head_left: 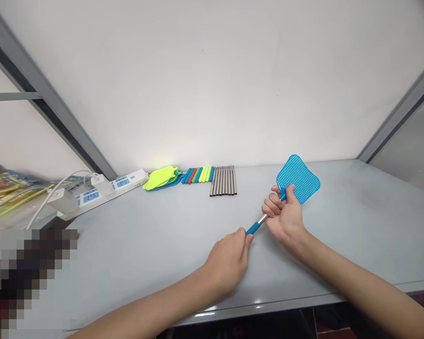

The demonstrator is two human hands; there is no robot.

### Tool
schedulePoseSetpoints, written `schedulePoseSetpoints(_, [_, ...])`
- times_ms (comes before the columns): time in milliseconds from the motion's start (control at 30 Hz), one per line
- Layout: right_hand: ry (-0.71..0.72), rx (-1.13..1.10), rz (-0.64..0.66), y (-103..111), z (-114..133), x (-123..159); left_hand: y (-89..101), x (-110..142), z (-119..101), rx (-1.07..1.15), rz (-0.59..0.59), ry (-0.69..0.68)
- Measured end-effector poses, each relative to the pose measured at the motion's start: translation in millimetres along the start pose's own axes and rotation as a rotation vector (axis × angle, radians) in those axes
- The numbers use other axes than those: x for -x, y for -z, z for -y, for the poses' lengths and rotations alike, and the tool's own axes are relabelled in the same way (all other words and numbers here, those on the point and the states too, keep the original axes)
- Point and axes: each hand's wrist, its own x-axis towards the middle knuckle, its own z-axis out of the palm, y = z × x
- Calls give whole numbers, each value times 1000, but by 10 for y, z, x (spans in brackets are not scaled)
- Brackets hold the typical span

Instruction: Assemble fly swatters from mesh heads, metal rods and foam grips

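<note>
A blue fly swatter [298,179] with a perforated head is held slantwise above the table by both hands. My left hand [229,256] is closed round its blue grip. My right hand [286,209] wraps the metal rod near the neck, its thumb pressed against the base of the head. A short stretch of bare rod shows between the hands. Behind them on the table lie a row of metal tubes [223,181], several coloured handle grips [198,175] in blue, red, green and yellow, and a pile of swatter heads [162,179], a yellow one on top.
A white power strip [134,178] with plugged-in adapters and a white cable runs along the left side of the grey table [144,249]. Plastic-wrapped colourful goods [7,193] lie at far left. A white wall [212,84] and grey frame posts bound the back.
</note>
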Motion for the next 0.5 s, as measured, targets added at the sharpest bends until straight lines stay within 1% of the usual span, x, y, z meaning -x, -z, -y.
schedulePoseSetpoints(67, [-26,17,-12,-6,-8,38,-38,40,-18,38,58,-7])
schedulePoseSetpoints(133, [-84,26,-38,4,-20,54,-51,67,-34,166,144,12])
schedulePoseSetpoints(233, [-159,5,-62,31,-39,46,-42,79,-59,471,307,130])
schedulePoseSetpoints(333, [-205,-25,-64,45,-47,38,-2,69,-85,804,459,244])
schedulePoseSetpoints(400, [-229,-39,-66,42,-47,43,42,58,-86,997,545,276])
schedulePoseSetpoints(500, [-223,-46,-66,41,-52,50,101,35,-43,1262,715,310])
